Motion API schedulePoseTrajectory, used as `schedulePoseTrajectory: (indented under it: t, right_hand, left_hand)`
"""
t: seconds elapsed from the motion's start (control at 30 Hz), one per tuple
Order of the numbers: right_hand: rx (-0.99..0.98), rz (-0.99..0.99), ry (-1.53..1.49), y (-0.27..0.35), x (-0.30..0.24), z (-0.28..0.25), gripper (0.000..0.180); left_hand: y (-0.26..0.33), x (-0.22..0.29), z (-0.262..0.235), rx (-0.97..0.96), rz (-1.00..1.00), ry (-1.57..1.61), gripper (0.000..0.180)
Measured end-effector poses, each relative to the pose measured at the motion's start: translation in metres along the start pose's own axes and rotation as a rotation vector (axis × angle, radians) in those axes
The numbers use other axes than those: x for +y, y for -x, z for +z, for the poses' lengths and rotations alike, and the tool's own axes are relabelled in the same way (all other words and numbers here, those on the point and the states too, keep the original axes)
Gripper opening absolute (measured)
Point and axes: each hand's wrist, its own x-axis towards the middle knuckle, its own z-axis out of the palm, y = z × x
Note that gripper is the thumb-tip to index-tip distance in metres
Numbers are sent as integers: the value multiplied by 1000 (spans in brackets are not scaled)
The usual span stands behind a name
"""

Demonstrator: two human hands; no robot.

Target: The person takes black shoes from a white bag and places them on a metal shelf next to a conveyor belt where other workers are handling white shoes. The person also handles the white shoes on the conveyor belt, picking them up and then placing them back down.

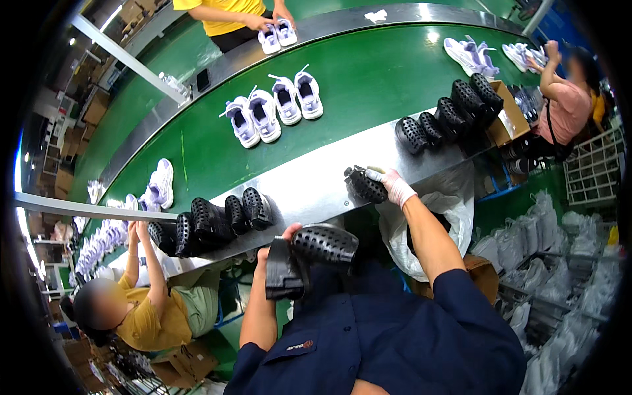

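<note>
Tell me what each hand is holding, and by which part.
Left hand grips a black perforated shoe near its heel; gloved right hand holds another black shoe at one end.

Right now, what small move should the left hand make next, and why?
Probably set its black perforated shoe onto the steel ledge: the left hand holds it just below that edge, while the gloved right hand already rests another black shoe there.

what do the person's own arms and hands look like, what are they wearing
Both arms come out of short dark navy sleeves, forearms bare. The right hand wears a white glove with a pinkish cuff. The left hand looks ungloved. A small orange mark sits on the shirt chest.
</note>
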Motion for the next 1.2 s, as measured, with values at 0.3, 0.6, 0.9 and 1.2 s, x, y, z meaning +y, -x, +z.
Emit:
schedulePoseTrajectory:
  t: [0.3,0.6,0.9,1.2]
  right_hand:
    - [11,-191,1032,-66,-86,-18,57]
    - [474,-449,1444,-30,-95,36,68]
    - [540,-346,1604,-20,-65,57,44]
    - [641,-419,1660,21,-87,88,38]
  left_hand:
    - [-92,14,-1,-90,-137,-92,99]
    - [-154,49,-25,-88,-216,-96,95]
    - [-212,75,-53,-139,-380,-198,87]
    - [-237,105,-36,-112,-511,-427,92]
